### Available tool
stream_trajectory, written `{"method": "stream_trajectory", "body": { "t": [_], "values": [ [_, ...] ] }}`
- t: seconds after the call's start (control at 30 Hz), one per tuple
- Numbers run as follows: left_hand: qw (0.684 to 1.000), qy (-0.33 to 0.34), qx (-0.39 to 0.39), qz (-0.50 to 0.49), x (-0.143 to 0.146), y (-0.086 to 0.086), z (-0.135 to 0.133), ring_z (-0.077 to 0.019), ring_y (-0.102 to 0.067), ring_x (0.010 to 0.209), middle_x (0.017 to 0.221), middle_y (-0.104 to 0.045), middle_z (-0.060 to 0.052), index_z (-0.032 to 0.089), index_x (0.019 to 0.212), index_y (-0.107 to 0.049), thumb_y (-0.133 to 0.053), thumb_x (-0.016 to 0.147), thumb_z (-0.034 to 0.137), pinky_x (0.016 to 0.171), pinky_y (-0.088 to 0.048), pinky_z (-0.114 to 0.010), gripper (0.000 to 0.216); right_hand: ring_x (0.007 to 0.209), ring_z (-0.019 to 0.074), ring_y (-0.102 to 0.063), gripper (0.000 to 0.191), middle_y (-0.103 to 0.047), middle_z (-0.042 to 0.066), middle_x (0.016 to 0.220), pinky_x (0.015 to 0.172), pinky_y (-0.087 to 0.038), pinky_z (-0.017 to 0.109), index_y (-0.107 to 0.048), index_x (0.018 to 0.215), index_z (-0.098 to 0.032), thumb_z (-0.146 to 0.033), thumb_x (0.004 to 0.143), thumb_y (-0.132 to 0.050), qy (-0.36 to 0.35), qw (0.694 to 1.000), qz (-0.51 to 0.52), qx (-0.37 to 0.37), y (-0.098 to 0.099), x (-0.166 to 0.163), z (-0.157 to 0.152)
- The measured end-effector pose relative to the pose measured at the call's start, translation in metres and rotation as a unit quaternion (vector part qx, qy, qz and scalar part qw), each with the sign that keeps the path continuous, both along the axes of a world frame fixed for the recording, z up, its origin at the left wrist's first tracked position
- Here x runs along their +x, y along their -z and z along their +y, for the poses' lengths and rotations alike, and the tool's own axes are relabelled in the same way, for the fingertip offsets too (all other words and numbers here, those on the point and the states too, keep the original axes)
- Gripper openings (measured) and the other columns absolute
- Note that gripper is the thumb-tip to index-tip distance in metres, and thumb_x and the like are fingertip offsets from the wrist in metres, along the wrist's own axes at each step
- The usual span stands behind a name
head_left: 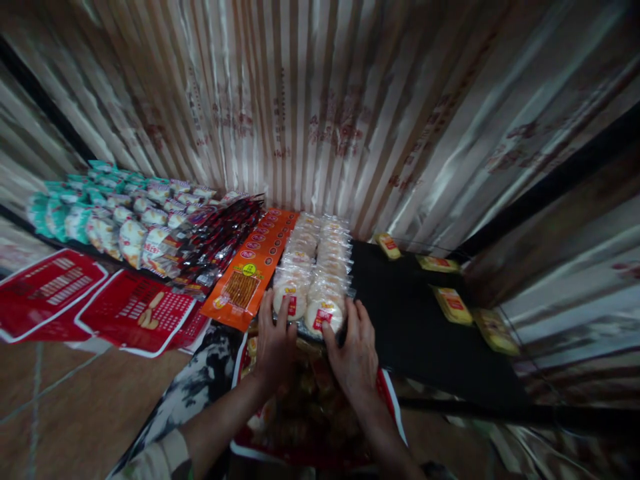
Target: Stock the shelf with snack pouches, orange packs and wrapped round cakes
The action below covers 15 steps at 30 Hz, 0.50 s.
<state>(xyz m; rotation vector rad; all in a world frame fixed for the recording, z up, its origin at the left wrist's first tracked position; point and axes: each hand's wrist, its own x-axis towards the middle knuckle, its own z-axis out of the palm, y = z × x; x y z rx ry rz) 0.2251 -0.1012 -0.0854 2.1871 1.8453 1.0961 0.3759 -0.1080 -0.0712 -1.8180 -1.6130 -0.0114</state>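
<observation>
Two side-by-side rows of round white rice crackers (325,311) in clear wrappers with red labels stand on the dark shelf, leaning back one behind another. My left hand (275,343) rests against the front of the left row, its fingers stretched out and apart. On the other side, my right hand (355,347) lies along the right row, fingers extended and thumb touching the front cracker's wrapper. Below my forearms sits a red bag (391,400) with a white edge, holding several wrapped pieces too dim to name.
An orange snack packet (243,277) lies left of the rows, beside dark red packets (225,230) and white-and-teal packs (77,220). Red printed bags (140,310) hang at the shelf front. Yellow packets (453,305) lie on the black shelf (400,320) at right. Striped plastic sheeting (310,100) hangs behind.
</observation>
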Motion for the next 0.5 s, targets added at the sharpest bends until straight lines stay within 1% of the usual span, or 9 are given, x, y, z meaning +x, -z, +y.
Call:
{"method": "stream_trajectory", "body": {
  "t": [0.07,0.13,0.2,0.27,0.33,0.37,0.43,0.5],
  "values": [
    [1.0,0.015,-0.005,-0.015,-0.004,-0.001,-0.01,-0.0304,-0.02,0.135,0.145,-0.018,-0.017,0.016,0.132,-0.036,-0.043,0.087,0.016,0.106,-0.031,-0.053,0.046,0.124,0.0318,-0.037,0.057,-0.037,0.019,0.137,0.096,-0.04,0.05,-0.041,0.132,-0.013,-0.045,0.085,-0.046,0.005,0.999,-0.011,0.032,-0.004,-0.001,-0.003],
    [0.999,0.043,0.002,-0.033,-0.01,-0.001,-0.023,-0.0267,-0.026,0.134,0.141,-0.025,-0.015,0.018,0.129,-0.039,-0.041,0.086,0.013,0.105,-0.035,-0.049,0.043,0.124,0.0315,-0.037,0.051,-0.041,0.018,0.135,0.097,-0.038,0.051,-0.045,0.127,-0.013,-0.041,0.085,-0.048,-0.009,0.997,-0.014,0.069,-0.008,-0.002,-0.008],
    [0.997,0.06,0.01,-0.042,-0.018,0.003,-0.038,-0.0235,-0.032,0.13,0.137,-0.032,-0.013,0.02,0.124,-0.043,-0.04,0.085,0.008,0.102,-0.039,-0.045,0.041,0.117,0.028,-0.046,0.043,-0.051,0.016,0.125,0.094,-0.042,0.048,-0.048,0.124,-0.015,-0.035,0.085,-0.048,-0.052,0.994,0.003,0.093,-0.011,-0.003,-0.014],
    [0.997,0.064,0.012,-0.033,-0.028,0.009,-0.053,-0.0227,-0.037,0.126,0.132,-0.037,-0.011,0.022,0.12,-0.047,-0.041,0.083,0.007,0.1,-0.041,-0.043,0.041,0.102,0.0222,-0.057,0.034,-0.062,0.012,0.109,0.087,-0.048,0.039,-0.052,0.119,-0.017,-0.029,0.086,-0.047,-0.129,0.987,0.038,0.087,-0.012,-0.007,-0.021],
    [0.997,0.071,0.004,-0.017,-0.038,0.018,-0.066,-0.0236,-0.041,0.123,0.129,-0.041,-0.011,0.022,0.12,-0.048,-0.042,0.081,0.008,0.098,-0.044,-0.043,0.042,0.087,0.0175,-0.063,0.027,-0.068,0.007,0.094,0.079,-0.051,0.031,-0.057,0.111,-0.02,-0.025,0.088,-0.045,-0.216,0.973,0.075,0.041,-0.011,-0.013,-0.028],
    [0.997,0.074,0.001,-0.01,-0.043,0.023,-0.072,-0.0242,-0.042,0.122,0.128,-0.043,-0.012,0.021,0.121,-0.047,-0.043,0.08,0.009,0.096,-0.045,-0.043,0.043,0.084,0.0164,-0.064,0.024,-0.069,0.006,0.092,0.077,-0.051,0.029,-0.059,0.107,-0.021,-0.024,0.088,-0.044,-0.256,0.963,0.084,-0.001,-0.011,-0.016,-0.031],
    [0.997,0.075,-0.018,0.003,-0.051,0.034,-0.08,-0.0252,-0.046,0.118,0.125,-0.046,-0.013,0.02,0.125,-0.045,-0.044,0.08,0.012,0.093,-0.048,-0.043,0.046,0.088,0.0173,-0.064,0.023,-0.069,0.006,0.097,0.079,-0.051,0.03,-0.061,0.105,-0.022,-0.024,0.087,-0.045,-0.32,0.938,0.076,-0.114,-0.01,-0.023,-0.036],
    [0.996,0.07,-0.053,0.02,-0.058,0.047,-0.087,-0.0264,-0.049,0.116,0.124,-0.048,-0.014,0.02,0.129,-0.041,-0.045,0.079,0.014,0.091,-0.049,-0.044,0.05,0.095,0.0199,-0.063,0.024,-0.067,0.006,0.105,0.084,-0.049,0.032,-0.062,0.105,-0.022,-0.023,0.085,-0.049,-0.36,0.903,0.042,-0.229,-0.007,-0.03,-0.04]
  ]
}}
